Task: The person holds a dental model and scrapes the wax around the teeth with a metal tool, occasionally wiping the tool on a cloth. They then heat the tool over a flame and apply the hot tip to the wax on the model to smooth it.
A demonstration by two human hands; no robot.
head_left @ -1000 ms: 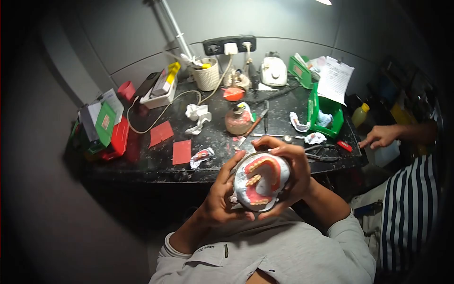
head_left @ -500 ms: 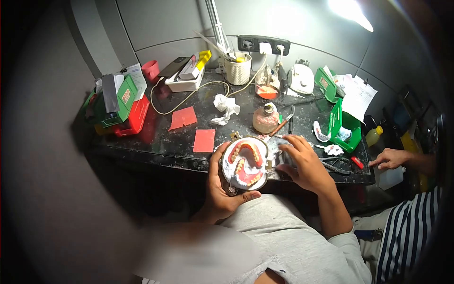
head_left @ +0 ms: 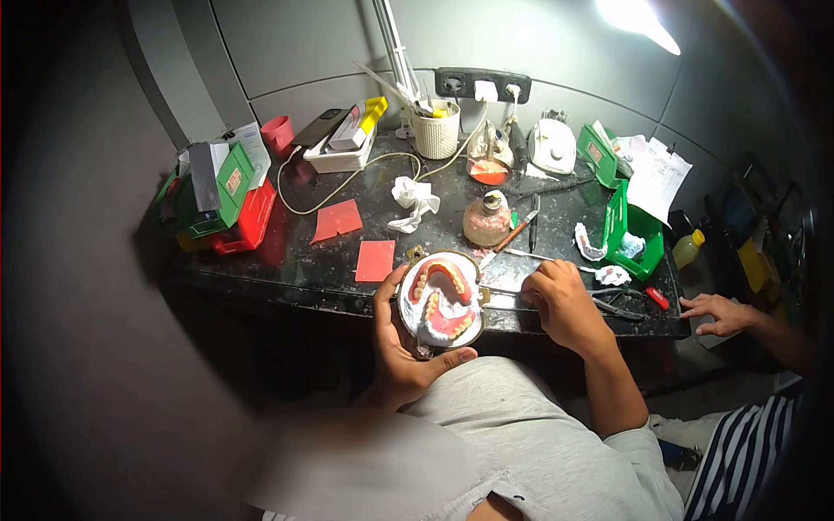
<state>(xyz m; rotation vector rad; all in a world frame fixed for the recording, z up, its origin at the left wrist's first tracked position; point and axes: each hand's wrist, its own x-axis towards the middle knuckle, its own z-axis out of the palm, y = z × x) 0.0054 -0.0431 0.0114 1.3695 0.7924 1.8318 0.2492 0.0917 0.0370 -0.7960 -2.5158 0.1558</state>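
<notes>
Change noted: half a second ago the right hand [head_left: 560, 300] lay flat with fingers spread at the worktop [head_left: 304, 260] edge. Its fingers are now curled under. The plaster cast [head_left: 439, 300] sits slightly higher and closer to that edge. A full second ago both hands cupped the cast; now only one does.

Left of frame: a green box [head_left: 228, 178] and a red box [head_left: 252, 217] stand together at the worktop's left end. A red wax sheet [head_left: 375, 260] lies flat left of centre, just above the cast.

Centre: the left hand [head_left: 404, 343] grips the cast, fingers round its left rim and thumb pressed under its lower edge. The cast, with pink wax and rows of teeth facing up, is held off the surface at the near edge, tilted toward the camera.

Right of centre: a slim metal instrument [head_left: 504, 292] lies along the near edge between the cast and the right hand. The knuckles bend over its right end; whether the fingers actually clamp it cannot be told. Pliers [head_left: 621, 306] lie just right of that hand. At far right a co-worker's hand [head_left: 721, 313] rests spread at the corner, well apart.

Assessment: the one-handed hold looks adequate but bears the whole weight, so the thumb needs firm support beneath and the tooth face kept level. The instrument is best taken near its middle, pen-fashion, and lifted clear of the pliers without sweeping toward the cast.
</notes>
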